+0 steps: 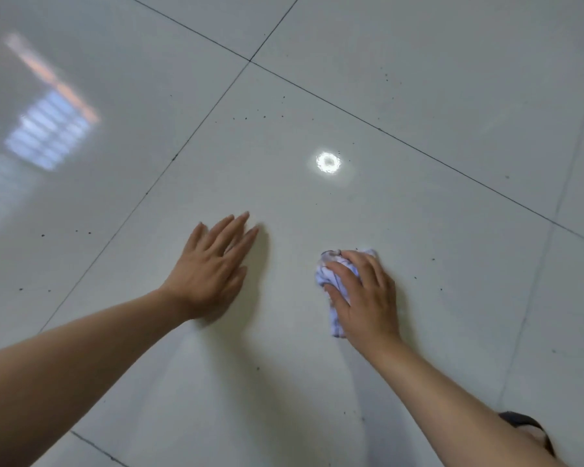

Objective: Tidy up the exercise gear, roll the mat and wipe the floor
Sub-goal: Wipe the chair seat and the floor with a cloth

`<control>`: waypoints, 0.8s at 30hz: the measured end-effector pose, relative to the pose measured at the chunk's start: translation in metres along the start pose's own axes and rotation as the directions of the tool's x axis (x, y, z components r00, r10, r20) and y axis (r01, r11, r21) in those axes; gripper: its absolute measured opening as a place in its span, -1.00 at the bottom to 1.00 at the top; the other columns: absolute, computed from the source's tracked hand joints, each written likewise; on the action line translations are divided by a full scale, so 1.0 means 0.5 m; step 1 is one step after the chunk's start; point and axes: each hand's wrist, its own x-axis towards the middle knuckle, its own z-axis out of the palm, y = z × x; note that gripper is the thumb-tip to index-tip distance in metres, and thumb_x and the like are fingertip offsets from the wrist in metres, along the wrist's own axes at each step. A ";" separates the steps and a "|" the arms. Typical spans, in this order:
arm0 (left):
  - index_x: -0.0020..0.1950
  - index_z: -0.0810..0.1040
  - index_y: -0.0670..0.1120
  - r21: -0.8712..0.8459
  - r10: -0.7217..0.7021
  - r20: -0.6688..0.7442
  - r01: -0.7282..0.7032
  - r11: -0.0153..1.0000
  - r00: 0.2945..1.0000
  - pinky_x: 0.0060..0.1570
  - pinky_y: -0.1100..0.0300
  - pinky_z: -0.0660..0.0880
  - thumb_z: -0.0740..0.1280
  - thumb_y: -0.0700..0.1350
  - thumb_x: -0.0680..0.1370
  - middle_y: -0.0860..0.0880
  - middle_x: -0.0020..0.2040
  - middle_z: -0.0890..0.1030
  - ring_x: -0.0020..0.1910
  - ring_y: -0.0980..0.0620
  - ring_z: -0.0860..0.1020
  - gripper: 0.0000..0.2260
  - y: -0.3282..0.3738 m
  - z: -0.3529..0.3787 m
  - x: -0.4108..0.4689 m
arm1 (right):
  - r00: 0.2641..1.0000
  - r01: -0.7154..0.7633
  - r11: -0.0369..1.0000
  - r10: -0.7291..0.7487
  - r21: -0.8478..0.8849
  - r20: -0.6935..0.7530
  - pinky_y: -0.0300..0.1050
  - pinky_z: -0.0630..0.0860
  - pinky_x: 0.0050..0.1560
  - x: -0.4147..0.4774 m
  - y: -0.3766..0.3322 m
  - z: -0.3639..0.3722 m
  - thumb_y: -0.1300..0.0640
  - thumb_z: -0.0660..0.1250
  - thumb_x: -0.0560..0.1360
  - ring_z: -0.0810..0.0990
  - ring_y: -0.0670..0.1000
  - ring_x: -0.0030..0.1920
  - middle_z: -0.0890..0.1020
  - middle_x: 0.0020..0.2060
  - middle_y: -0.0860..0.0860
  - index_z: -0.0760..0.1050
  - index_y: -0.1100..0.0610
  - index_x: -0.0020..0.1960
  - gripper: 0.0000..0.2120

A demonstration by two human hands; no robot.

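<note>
- cloth (331,281), crumpled white with bluish marks, sits bunched under my right hand (364,298), fingers curled over it on the floor (418,96)
- my left hand (213,267) lies flat, fingers straight, nearby
- glossy pale tiles, dark specks (263,116), perhaps grit

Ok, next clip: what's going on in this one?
A person is wiping a glossy white tiled floor. The right hand grips a crumpled white-and-blue cloth and presses it onto the tile. The left hand lies flat on the floor beside it, fingers straight, apart from the cloth. Small dark specks dot the tiles ahead. No mat or exercise gear is in view.
</note>
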 end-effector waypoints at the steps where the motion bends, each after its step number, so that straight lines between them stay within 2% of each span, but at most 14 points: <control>1: 0.49 0.17 -0.05 0.007 0.056 0.012 -0.056 0.998 0.998 0.30 -0.28 0.22 0.04 0.09 0.52 -0.13 0.50 0.21 0.43 -0.13 0.21 -0.46 0.011 0.005 0.005 | 0.996 -0.083 0.997 0.082 0.001 -0.030 -0.05 0.33 0.13 0.022 0.002 0.002 -0.05 0.19 0.48 0.39 0.07 0.24 0.53 0.18 0.00 0.53 -0.01 0.12 -0.72; 2: 0.49 0.16 -0.03 0.002 0.067 0.028 -0.067 0.998 0.997 0.31 -0.28 0.17 0.03 0.12 0.53 -0.11 0.51 0.18 0.45 -0.12 0.19 -0.45 0.024 0.012 0.008 | 0.983 -0.169 0.986 0.169 0.002 -0.070 -0.03 0.33 0.12 0.052 0.003 0.005 -0.05 0.18 0.47 0.37 0.07 0.23 0.53 0.18 0.01 0.54 0.02 0.10 -0.71; 4: 0.53 0.00 0.00 -0.021 0.025 0.046 -0.024 0.999 0.999 0.37 -0.25 -0.03 -0.06 0.21 0.54 -0.02 0.54 -0.01 0.50 -0.03 -0.01 -0.41 0.048 0.031 0.009 | 0.951 -0.280 0.960 0.278 -0.002 -0.138 0.00 0.38 0.08 0.120 0.000 0.012 -0.07 0.16 0.45 0.38 0.09 0.20 0.54 0.17 0.02 0.55 0.05 0.09 -0.66; 6: 0.53 -0.12 0.04 -0.020 -0.011 0.039 0.012 1.000 0.999 0.37 -0.21 -0.19 -0.13 0.25 0.53 0.05 0.52 -0.16 0.49 0.04 -0.17 -0.39 0.055 0.045 0.007 | 0.941 -0.314 0.949 0.311 0.001 -0.132 0.02 0.38 0.10 0.182 -0.006 0.022 -0.07 0.17 0.44 0.41 0.12 0.21 0.53 0.19 0.01 0.55 0.03 0.12 -0.64; 8: 0.52 -0.14 0.04 -0.012 -0.015 0.040 0.016 1.000 0.999 0.37 -0.20 -0.21 -0.14 0.27 0.53 0.06 0.51 -0.18 0.49 0.05 -0.19 -0.38 0.053 0.047 0.006 | 0.950 -0.298 0.954 0.299 0.024 -0.095 0.03 0.36 0.14 0.218 -0.019 0.030 -0.05 0.19 0.44 0.40 0.13 0.24 0.51 0.22 0.00 0.54 0.02 0.16 -0.64; 10: 0.52 -0.17 0.04 0.000 -0.014 0.058 0.014 1.000 0.998 0.37 -0.17 -0.25 -0.18 0.28 0.52 0.07 0.51 -0.21 0.48 0.06 -0.22 -0.38 0.051 0.044 0.009 | 0.981 -0.185 0.982 0.186 0.032 -0.048 0.01 0.35 0.15 0.210 -0.034 0.032 -0.06 0.15 0.45 0.40 0.13 0.25 0.51 0.23 0.00 0.53 -0.01 0.18 -0.63; 13: 0.51 -0.21 0.03 0.007 -0.008 0.072 0.007 1.000 0.997 0.36 -0.15 -0.31 -0.29 0.32 0.50 0.06 0.51 -0.24 0.48 0.05 -0.26 -0.36 0.054 0.041 0.009 | 0.991 0.109 0.994 -0.111 0.030 0.070 0.00 0.39 0.07 0.132 -0.024 0.018 -0.04 0.16 0.47 0.42 0.10 0.24 0.53 0.20 -0.01 0.53 -0.03 0.18 -0.65; 15: 0.49 -0.27 0.03 0.030 -0.005 0.096 0.002 1.000 0.995 0.35 -0.16 -0.32 -0.37 0.33 0.47 0.05 0.48 -0.31 0.47 0.03 -0.30 -0.34 0.054 0.040 0.009 | 0.984 0.158 0.986 -0.161 0.043 0.069 0.02 0.44 0.06 0.090 0.015 0.005 -0.01 0.20 0.46 0.47 0.13 0.21 0.54 0.17 0.00 0.53 -0.02 0.15 -0.69; 20: 0.39 -0.49 0.03 0.022 -0.018 0.169 0.014 1.000 0.986 0.35 -0.20 -0.33 -0.55 0.34 0.34 0.07 0.37 -0.53 0.40 0.07 -0.45 -0.31 0.058 0.027 0.013 | 0.988 -0.140 0.990 0.140 0.000 -0.062 0.00 0.38 0.10 0.191 0.065 -0.002 -0.02 0.21 0.49 0.43 0.15 0.22 0.52 0.21 0.01 0.53 0.01 0.16 -0.70; 24: 0.31 -0.60 0.03 0.039 -0.024 0.212 0.016 0.999 0.977 0.35 -0.18 -0.35 -0.57 0.36 0.29 0.10 0.29 -0.61 0.34 0.10 -0.51 -0.31 0.055 0.022 0.017 | 0.973 -0.232 0.973 0.232 -0.013 -0.019 0.00 0.32 0.21 0.313 0.054 0.004 0.01 0.25 0.52 0.32 0.11 0.30 0.43 0.31 -0.02 0.48 0.02 0.24 -0.70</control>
